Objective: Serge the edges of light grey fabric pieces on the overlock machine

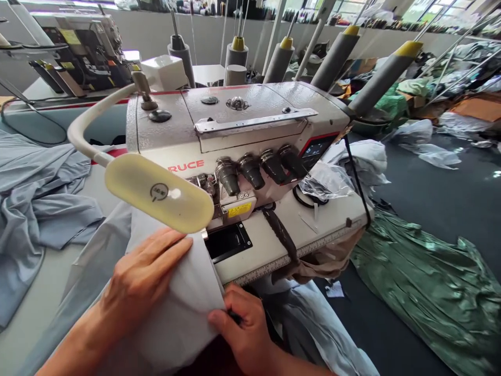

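Light grey fabric [188, 308] runs under the head of a white overlock sewing machine [156, 138]. My left hand [143, 271] lies flat on it near the machine's needle area, fingers stretched out. Lower right, my right hand [245, 318] pinches the fabric's edge between thumb and bent fingers. A pale yellow oval lamp [158, 193] on a curved arm hides the needle and presser foot. Beside the fabric, a black plate with an opening [230, 243] is set into the machine bed, and a ruler strip [266, 266] follows the bed's front edge.
Grey cloth [55, 183] is heaped on the left. Dark green fabric [430, 292] lies on the floor at right, and a clear plastic bag [326, 180] rests on the machine bed. Thread cones [237, 55] stand behind. Another machine [78, 49] is at back left.
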The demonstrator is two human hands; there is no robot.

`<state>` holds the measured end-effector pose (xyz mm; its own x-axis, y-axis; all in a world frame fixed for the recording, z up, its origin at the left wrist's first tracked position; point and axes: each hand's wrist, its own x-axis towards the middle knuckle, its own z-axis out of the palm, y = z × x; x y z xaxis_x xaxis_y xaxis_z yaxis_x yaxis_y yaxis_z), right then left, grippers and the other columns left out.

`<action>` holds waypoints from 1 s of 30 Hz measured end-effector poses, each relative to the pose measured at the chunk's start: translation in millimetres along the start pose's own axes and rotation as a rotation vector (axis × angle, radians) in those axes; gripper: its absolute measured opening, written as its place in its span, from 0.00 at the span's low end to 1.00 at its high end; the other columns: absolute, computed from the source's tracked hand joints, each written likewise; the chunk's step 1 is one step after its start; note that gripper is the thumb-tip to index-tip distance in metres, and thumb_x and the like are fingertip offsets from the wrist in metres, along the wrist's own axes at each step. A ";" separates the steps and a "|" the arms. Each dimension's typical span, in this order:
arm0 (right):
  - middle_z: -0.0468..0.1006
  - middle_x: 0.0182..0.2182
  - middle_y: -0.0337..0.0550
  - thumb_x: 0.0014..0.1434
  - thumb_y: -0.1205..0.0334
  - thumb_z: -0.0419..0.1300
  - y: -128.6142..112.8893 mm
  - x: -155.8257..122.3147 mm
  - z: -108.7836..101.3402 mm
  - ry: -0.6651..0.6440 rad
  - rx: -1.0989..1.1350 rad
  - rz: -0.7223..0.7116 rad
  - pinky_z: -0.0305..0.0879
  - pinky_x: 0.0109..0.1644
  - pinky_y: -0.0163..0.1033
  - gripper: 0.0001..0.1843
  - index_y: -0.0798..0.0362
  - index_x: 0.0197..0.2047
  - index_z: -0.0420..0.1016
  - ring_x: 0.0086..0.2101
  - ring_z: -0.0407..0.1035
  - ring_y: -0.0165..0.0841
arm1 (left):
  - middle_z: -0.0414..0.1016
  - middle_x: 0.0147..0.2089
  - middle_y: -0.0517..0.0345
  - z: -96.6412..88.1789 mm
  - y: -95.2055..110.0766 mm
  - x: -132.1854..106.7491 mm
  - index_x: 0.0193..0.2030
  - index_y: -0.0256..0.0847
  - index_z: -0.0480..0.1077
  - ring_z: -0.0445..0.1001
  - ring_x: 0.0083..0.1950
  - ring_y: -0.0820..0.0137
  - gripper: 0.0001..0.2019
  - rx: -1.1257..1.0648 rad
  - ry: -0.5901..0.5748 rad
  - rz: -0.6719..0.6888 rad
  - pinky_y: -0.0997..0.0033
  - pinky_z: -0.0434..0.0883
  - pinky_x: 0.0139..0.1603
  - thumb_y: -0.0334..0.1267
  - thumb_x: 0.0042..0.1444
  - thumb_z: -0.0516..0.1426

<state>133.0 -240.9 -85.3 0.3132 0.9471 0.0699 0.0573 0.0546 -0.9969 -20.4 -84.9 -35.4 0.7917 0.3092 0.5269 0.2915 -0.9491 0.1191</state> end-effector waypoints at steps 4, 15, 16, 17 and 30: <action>0.59 0.20 0.33 0.56 0.61 0.61 -6.9 11.7 6.6 0.005 0.115 0.121 0.51 0.30 0.33 0.19 0.54 0.18 0.60 0.25 0.55 0.27 | 0.73 0.52 0.50 -2.7 -10.1 10.6 0.52 0.38 0.68 0.73 0.54 0.65 0.13 0.033 0.015 -0.020 0.67 0.69 0.57 0.28 0.61 0.52; 0.59 0.20 0.33 0.47 0.56 0.62 -17.5 46.2 24.2 -0.063 0.423 0.351 0.50 0.28 0.31 0.13 0.54 0.23 0.64 0.24 0.50 0.26 | 0.76 0.37 0.59 -13.4 -42.1 30.5 0.38 0.39 0.73 0.75 0.43 0.69 0.12 0.250 0.090 -0.145 0.69 0.72 0.46 0.36 0.64 0.48; 0.60 0.21 0.33 0.47 0.56 0.62 -16.9 46.1 24.7 -0.066 0.408 0.339 0.50 0.28 0.31 0.12 0.54 0.24 0.64 0.24 0.50 0.26 | 0.76 0.41 0.57 -15.3 -38.9 27.1 0.41 0.38 0.72 0.75 0.47 0.66 0.11 0.296 0.142 -0.193 0.63 0.71 0.52 0.35 0.63 0.49; 0.60 0.21 0.34 0.48 0.56 0.61 -15.7 45.4 24.8 -0.066 0.388 0.324 0.51 0.28 0.31 0.12 0.54 0.24 0.65 0.25 0.50 0.26 | 0.76 0.44 0.55 -16.7 -34.4 22.9 0.43 0.37 0.71 0.73 0.51 0.65 0.09 0.309 0.187 -0.235 0.59 0.69 0.56 0.33 0.63 0.50; 0.67 0.22 0.35 0.50 0.54 0.64 -7.6 51.5 28.2 -0.175 0.271 0.242 0.57 0.30 0.32 0.12 0.56 0.27 0.73 0.26 0.57 0.28 | 0.70 0.59 0.49 -15.7 -35.9 -85.6 0.59 0.42 0.63 0.70 0.58 0.57 0.23 0.246 0.000 -0.814 0.52 0.67 0.58 0.51 0.61 0.50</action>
<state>122.0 -183.6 -75.2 0.1192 0.9812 -0.1521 -0.2575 -0.1174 -0.9591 -107.0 -78.2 -71.6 0.2849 0.8898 0.3564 0.8786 -0.3911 0.2741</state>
